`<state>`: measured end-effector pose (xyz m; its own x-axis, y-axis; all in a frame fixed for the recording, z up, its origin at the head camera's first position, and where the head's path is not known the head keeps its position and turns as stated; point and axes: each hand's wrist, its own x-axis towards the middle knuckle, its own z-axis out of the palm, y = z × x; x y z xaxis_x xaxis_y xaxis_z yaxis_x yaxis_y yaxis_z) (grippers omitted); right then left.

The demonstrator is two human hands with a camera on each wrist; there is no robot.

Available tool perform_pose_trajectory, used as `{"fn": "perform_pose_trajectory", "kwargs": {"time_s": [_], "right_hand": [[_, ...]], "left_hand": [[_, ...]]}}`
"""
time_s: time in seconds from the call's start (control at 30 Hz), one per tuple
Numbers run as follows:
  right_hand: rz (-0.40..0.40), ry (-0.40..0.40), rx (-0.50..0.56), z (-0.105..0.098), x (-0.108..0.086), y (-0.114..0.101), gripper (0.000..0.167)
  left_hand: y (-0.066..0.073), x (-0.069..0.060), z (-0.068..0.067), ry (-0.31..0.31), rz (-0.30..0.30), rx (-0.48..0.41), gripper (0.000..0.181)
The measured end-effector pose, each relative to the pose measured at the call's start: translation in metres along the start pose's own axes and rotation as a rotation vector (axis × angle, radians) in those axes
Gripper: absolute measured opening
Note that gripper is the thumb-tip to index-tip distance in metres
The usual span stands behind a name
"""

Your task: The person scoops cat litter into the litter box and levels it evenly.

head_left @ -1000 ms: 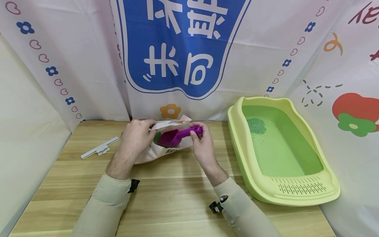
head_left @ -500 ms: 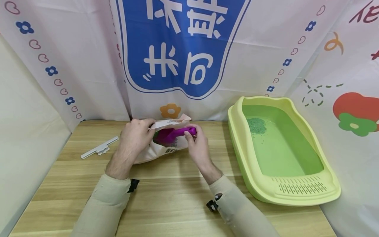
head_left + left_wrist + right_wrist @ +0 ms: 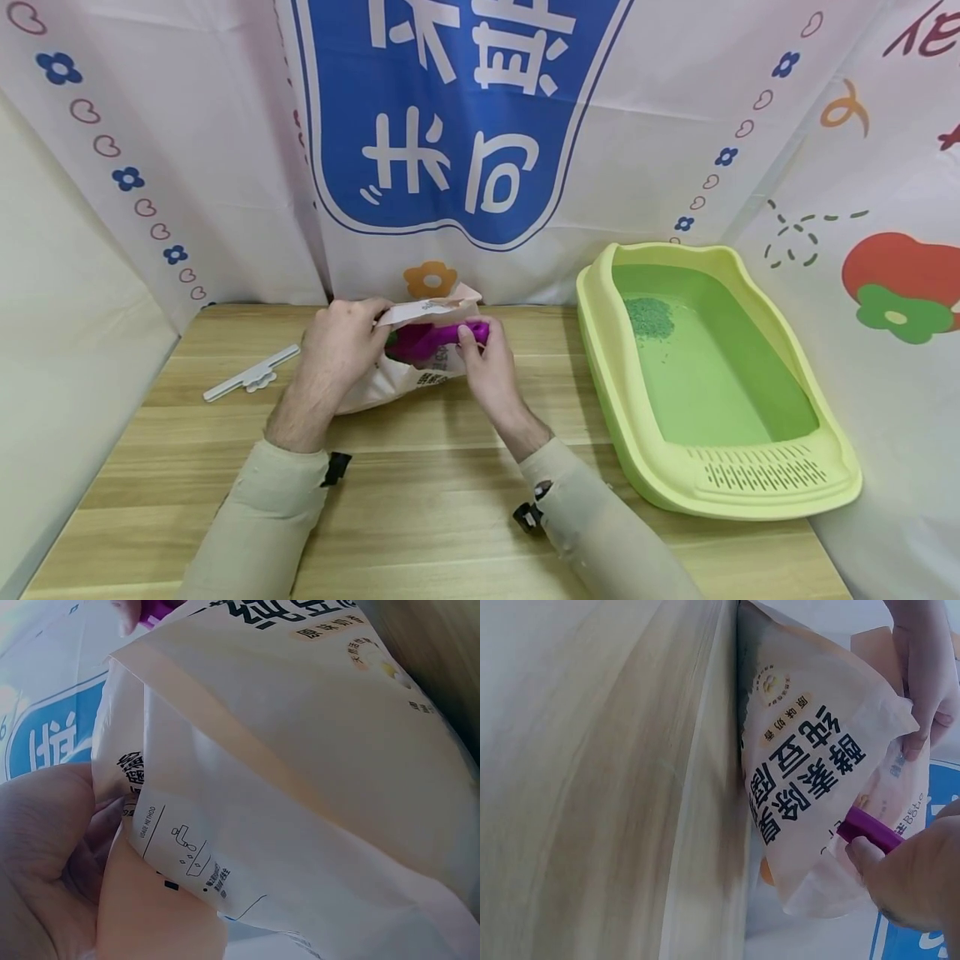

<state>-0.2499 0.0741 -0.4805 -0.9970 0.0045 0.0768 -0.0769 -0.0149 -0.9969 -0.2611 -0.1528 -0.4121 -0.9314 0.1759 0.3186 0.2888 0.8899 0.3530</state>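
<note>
A pale bag of cat litter [image 3: 386,385] lies on the table with its mouth toward the right; its printed side shows in the right wrist view. My left hand [image 3: 343,342] grips the bag's upper edge at the mouth, and the left wrist view shows the bag [image 3: 285,750] folded between thumb and fingers. With my right hand [image 3: 489,367] I hold the handle of a purple scoop [image 3: 450,335]. The scoop's head is inside the bag mouth, beside a bit of green litter [image 3: 392,338]; its tip is hidden. In the right wrist view, only the scoop's handle [image 3: 870,829] shows.
A yellow-green litter box [image 3: 600,400] stands on the right, with a small heap of green granules [image 3: 649,319] in its far left corner. On the left of the wooden table [image 3: 420,517] lies a white sealing clip [image 3: 252,373]. Printed cloth [image 3: 247,167] hangs behind.
My right hand has moved left, pushing the purple scoop deeper into the bag. My left hand keeps its grip on the bag's edge, nearly still.
</note>
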Motion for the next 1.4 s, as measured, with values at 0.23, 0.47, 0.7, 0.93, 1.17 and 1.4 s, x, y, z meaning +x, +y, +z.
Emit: {"fn": "perform_pose_trajectory", "kwargs": {"time_s": [0.23, 0.47, 0.7, 0.93, 1.17, 1.4], "right_hand": [[-0.014, -0.07, 0.057, 0.006, 0.01, 0.02, 0.032], [0.0, -0.088, -0.041, 0.018, 0.0, 0.001, 0.029], [0.02, -0.081, 0.202, 0.024, 0.007, 0.007, 0.038], [0.07, -0.012, 0.372, 0.034, 0.014, 0.005, 0.033], [0.114, 0.032, 0.401, 0.034, 0.018, 0.005, 0.042], [0.177, 0.054, 0.449, 0.031, 0.021, 0.007, 0.044]], "left_hand": [[-0.003, 0.001, 0.001, 0.04, 0.011, 0.009, 0.023], [-0.006, 0.003, 0.001, 0.041, 0.007, 0.0, 0.024], [-0.006, 0.003, 0.0, 0.042, 0.007, -0.002, 0.023], [-0.006, 0.003, -0.001, 0.036, 0.005, -0.001, 0.023], [-0.005, 0.003, -0.001, 0.026, 0.003, 0.001, 0.024], [-0.004, 0.004, 0.001, 0.033, 0.006, 0.006, 0.024]]}}
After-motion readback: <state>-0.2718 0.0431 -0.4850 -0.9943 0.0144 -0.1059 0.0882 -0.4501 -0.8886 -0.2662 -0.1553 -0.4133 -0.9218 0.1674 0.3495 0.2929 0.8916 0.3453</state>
